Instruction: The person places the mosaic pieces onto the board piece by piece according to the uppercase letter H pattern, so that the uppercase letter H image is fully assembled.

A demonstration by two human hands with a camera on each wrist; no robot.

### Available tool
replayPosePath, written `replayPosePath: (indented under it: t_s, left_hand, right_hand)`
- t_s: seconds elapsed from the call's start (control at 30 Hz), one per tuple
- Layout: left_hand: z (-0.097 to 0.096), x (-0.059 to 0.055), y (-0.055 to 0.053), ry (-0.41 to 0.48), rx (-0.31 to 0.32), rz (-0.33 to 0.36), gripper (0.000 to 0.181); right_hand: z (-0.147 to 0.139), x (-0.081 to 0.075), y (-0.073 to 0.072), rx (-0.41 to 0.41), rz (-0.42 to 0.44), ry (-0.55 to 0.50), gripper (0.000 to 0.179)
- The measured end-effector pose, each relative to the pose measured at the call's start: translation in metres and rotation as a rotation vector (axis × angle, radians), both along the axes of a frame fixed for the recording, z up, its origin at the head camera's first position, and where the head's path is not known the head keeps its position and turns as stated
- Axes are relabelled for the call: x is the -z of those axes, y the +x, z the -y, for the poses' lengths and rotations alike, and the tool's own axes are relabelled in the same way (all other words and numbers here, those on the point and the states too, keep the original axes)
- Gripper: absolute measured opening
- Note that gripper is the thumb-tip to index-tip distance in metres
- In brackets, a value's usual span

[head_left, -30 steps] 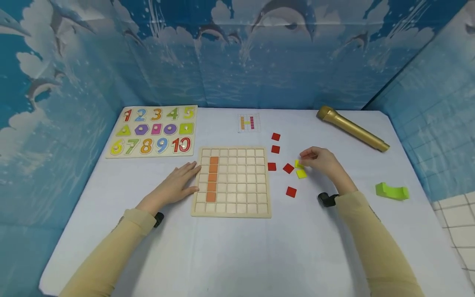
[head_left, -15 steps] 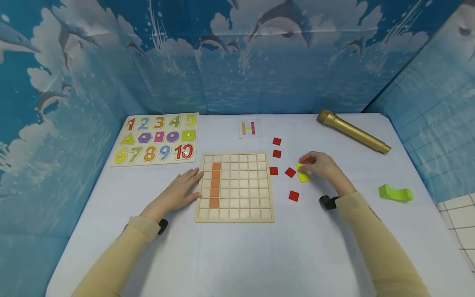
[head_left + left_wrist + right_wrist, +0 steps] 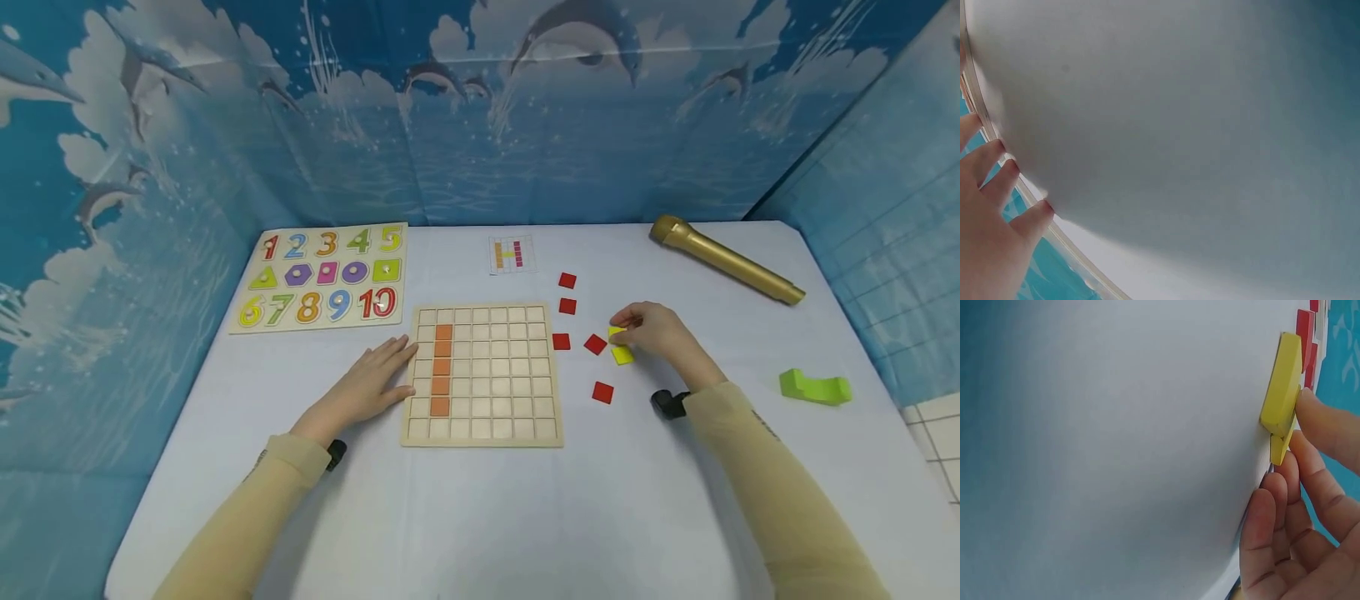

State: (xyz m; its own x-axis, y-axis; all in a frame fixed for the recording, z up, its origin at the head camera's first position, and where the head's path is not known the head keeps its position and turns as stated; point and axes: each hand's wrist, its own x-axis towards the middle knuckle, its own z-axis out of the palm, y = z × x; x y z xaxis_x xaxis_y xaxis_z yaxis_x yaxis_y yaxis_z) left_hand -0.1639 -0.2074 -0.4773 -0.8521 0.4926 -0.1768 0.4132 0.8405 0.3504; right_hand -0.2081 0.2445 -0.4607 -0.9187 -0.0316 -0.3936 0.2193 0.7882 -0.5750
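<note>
My left hand [image 3: 356,392] lies with fingers spread at the left edge of a square wooden grid board [image 3: 495,367]. In the left wrist view its fingertips [image 3: 1038,212] meet the board's rim. A column of several orange square tiles [image 3: 441,367] fills part of the board's second column from the left. To the right of the board, my right hand [image 3: 656,333] pinches the farther yellow tile [image 3: 616,331] between thumb and index finger, partly covering it. A second yellow tile [image 3: 622,356] lies just nearer; in the right wrist view it overlaps the pinched one.
Several red tiles [image 3: 595,344] lie between board and right hand. Behind the board is a small pattern card [image 3: 513,255]. A number puzzle [image 3: 318,279] stands back left, a gold microphone [image 3: 727,259] back right, and a green curved block [image 3: 815,387] far right.
The head view has shifted slightly. My right thumb and index finger have moved slightly left and closer around the farther yellow tile. My left hand stays at the board's edge.
</note>
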Motion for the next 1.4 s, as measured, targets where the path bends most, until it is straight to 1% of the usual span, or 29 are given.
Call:
replayPosePath:
  t_s: [0.2,0.37,0.43,0.6,0.83,1.0,1.13,1.23,1.4]
  left_hand:
    - [0.000,-0.004,-0.001,0.025,0.017,-0.016,0.070]
    - [0.000,-0.002,0.000,0.013,0.005,0.012,0.072]
    - [0.000,-0.001,0.000,0.014,0.000,0.021,0.072]
    - [0.000,-0.003,0.000,0.015,-0.002,0.018,0.072]
    - [-0.002,-0.002,0.001,0.016,-0.009,0.025,0.073]
    - [-0.002,-0.004,0.001,0.012,-0.007,0.021,0.072]
    - [-0.002,-0.004,0.000,0.017,-0.002,0.014,0.072]
    - [-0.003,-0.003,0.000,0.020,-0.004,0.020,0.072]
    - [-0.002,-0.003,0.000,0.004,-0.014,0.036,0.072]
  right_hand:
    - [-0.001,-0.002,-0.002,-0.008,0.016,0.031,0.033]
    - [0.001,-0.003,-0.002,-0.025,0.028,0.049,0.032]
    - [0.002,-0.003,-0.002,-0.018,0.033,0.048,0.032]
    - [0.003,-0.004,-0.001,-0.003,0.039,0.036,0.031]
    - [-0.002,-0.004,-0.001,-0.019,0.029,0.016,0.030]
    - [-0.006,-0.009,-0.001,-0.001,0.051,-0.048,0.031]
    - [-0.001,-0.014,-0.002,0.002,0.059,-0.112,0.030]
    - [0.011,-0.021,-0.002,-0.017,0.054,-0.161,0.029]
    - [0.043,-0.029,-0.003,-0.071,0.050,-0.241,0.028]
